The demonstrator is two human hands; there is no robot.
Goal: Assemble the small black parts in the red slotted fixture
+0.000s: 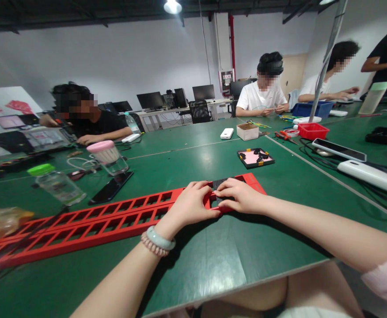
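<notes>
A long red plastic frame (120, 226) with two rows of slots lies across the table from the left edge to the middle. My left hand (193, 201) curls over it near its right end, thumb and fingers gripping its bars. My right hand (241, 195) is closed beside it, fingertips bent onto a black part (218, 183) set in the frame. Both sets of fingertips nearly meet, and they partly cover the black part. Beyond them sits a shallow black tray (260, 164) with a pink base and small black pieces.
A phone (111, 187), a green-capped bottle (58, 183) and a pink-lidded jar (109, 157) stand behind the frame. A small box (247, 131), pliers (286, 137) and a red bin (313, 130) are farther back. Several people sit or stand around the green table (193, 269).
</notes>
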